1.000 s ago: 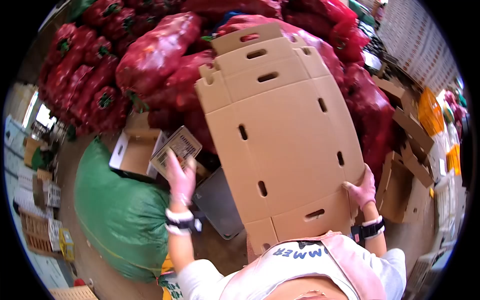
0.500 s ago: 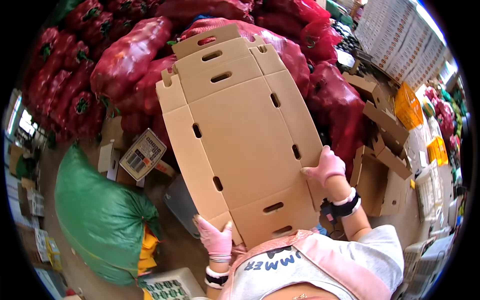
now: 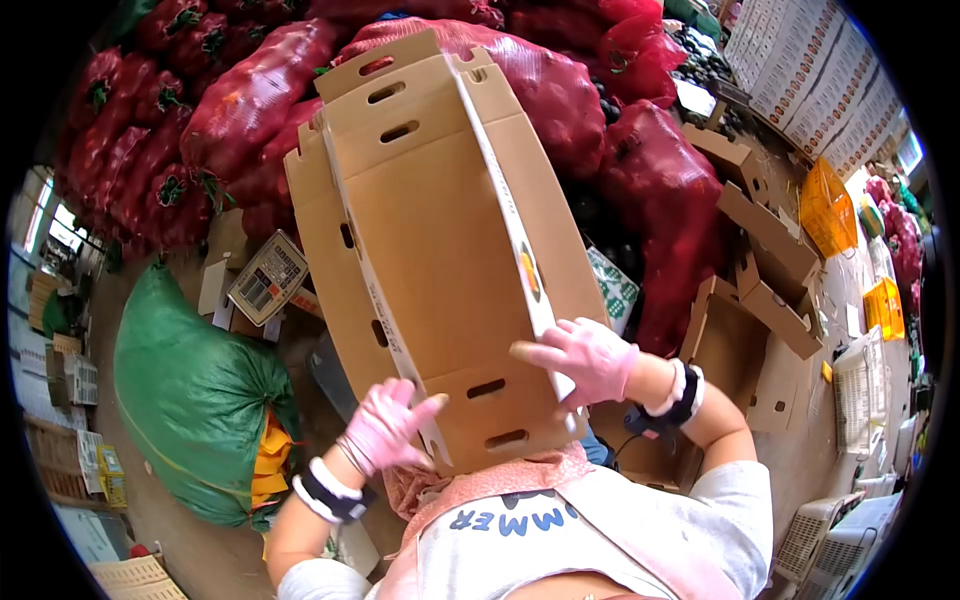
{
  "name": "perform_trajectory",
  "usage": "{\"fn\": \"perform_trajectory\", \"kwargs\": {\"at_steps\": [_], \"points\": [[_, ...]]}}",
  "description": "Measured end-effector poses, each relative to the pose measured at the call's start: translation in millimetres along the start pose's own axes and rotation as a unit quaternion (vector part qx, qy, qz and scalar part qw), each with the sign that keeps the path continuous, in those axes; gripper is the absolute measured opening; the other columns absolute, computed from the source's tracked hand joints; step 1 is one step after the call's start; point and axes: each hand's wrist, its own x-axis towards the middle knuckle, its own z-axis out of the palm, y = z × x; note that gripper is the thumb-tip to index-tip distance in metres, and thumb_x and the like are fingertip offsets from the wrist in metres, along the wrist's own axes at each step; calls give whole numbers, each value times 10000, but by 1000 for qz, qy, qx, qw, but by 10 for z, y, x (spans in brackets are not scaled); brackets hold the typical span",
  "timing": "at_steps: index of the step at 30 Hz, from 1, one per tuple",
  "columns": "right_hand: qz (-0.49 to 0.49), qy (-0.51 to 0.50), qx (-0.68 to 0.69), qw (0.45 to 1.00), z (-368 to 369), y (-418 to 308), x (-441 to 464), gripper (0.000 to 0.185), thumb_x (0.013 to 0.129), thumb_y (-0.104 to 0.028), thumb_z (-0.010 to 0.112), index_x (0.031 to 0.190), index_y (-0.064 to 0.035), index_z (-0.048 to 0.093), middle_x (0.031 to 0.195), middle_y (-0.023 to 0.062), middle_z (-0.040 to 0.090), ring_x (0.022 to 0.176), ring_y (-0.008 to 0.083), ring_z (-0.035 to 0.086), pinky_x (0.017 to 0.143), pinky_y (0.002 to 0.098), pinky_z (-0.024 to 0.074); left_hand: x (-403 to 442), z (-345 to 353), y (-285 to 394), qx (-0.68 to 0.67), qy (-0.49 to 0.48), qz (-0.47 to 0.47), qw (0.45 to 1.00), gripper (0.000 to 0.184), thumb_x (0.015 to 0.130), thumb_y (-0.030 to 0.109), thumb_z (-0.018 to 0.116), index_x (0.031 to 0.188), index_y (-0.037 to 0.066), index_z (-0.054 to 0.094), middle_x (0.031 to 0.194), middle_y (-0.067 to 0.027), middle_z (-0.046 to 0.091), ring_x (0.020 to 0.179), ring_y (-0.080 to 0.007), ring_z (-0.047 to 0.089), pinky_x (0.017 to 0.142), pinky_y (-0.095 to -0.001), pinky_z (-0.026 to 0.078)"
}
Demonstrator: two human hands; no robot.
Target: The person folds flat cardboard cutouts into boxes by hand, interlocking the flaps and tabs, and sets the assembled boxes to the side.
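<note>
The cardboard blank (image 3: 430, 250) lay lengthwise in front of the person, its near end close to the pink apron (image 3: 430, 505) and its far end over the red mesh sacks (image 3: 260, 90). Two long folds with white edges, the left fold (image 3: 365, 270) and the right fold (image 3: 510, 210), stood partly raised along its length. Oval slots showed at both ends and along the left side.

The left hand (image 3: 385, 425), in a pink glove, was half open at the near end of the left fold, thumb spread toward the middle of the blank. The right hand (image 3: 590, 362), also gloved in pink, was partly open over the near part of the right fold, its fingers reaching inward and covering some of the white edge. Neither hand was clenched; how firmly either one gripped the cardboard could not be told.

Red sacks crowded the far end and the right side of the blank, and a green and white patterned item (image 3: 612, 285) showed beside its right edge. To the left were a keypad unit (image 3: 268, 277), tilted, and a bulging green sack (image 3: 190, 400) with orange material (image 3: 272, 460) at its side. To the right sat open brown cartons (image 3: 725, 340), orange crates (image 3: 827, 212) and a white crate (image 3: 857, 390).
</note>
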Motion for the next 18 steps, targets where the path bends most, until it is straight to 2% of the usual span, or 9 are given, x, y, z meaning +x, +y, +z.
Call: {"fn": "perform_trajectory", "kwargs": {"at_steps": [3,6,7,8,9,11,12,14,18], "points": [[-97,-20,-26,995,63,273,-52,706,416,-352,836,1067,-207,603,991,78,511,910,270,523,785,391,442,-16,104,-369,-14,48,34,998,555,531,437,801,950,147,582,817,-116,518,809,-283,551,700,-399,465],[-42,276,130,951,-70,703,-189,382,490,-203,798,815,-116,618,828,76,510,831,274,505,720,371,438,-170,66,-701,-255,419,-35,870,343,705,321,743,829,74,540,786,-111,551,737,-244,557,669,-358,459],[27,387,258,885,-207,748,-246,267,639,-166,750,843,-79,601,796,59,518,792,218,524,733,328,443,-168,-73,-692,-401,499,-71,765,294,765,299,695,816,56,536,788,-109,555,735,-231,553,662,-347,452],[-26,499,542,676,-211,720,-138,82,810,-113,600,865,-56,580,774,31,543,736,149,539,702,282,450,-165,-210,-683,-520,587,-73,615,265,825,276,647,804,38,532,790,-107,560,734,-218,549,654,-335,444],[48,572,604,553,-408,419,-72,109,891,-107,473,889,-49,565,785,10,560,693,116,540,649,267,452,-199,-332,-598,-434,634,-119,628,255,854,270,609,795,33,539,785,-107,561,728,-211,544,645,-327,437],[21,545,610,574,-250,404,-204,64,860,-77,524,838,-42,573,756,8,554,656,122,537,602,253,447,-350,-406,-493,-12,655,-270,706,260,889,263,551,774,30,551,772,-110,562,709,-205,538,629,-315,423],[81,489,440,749,-321,199,-322,48,809,-48,566,762,-42,563,691,8,516,641,111,517,588,257,442,-498,-303,-393,-155,622,-262,721,226,867,240,579,772,37,556,763,-104,567,698,-206,539,612,-319,419],[32,326,190,925,-127,-1,-494,81,706,-50,623,686,-68,547,680,42,502,631,198,517,574,297,449,-561,-314,-23,-69,459,-134,875,129,751,171,629,731,76,545,679,-79,523,629,-236,516,549,-354,411],[-24,82,141,986,505,-290,-740,166,755,-70,618,916,-56,574,836,102,544,838,279,555,747,360,481,-811,694,41,-73,192,-9,979,219,651,150,694,827,100,572,777,-96,575,684,-297,537,575,-401,461]]}}
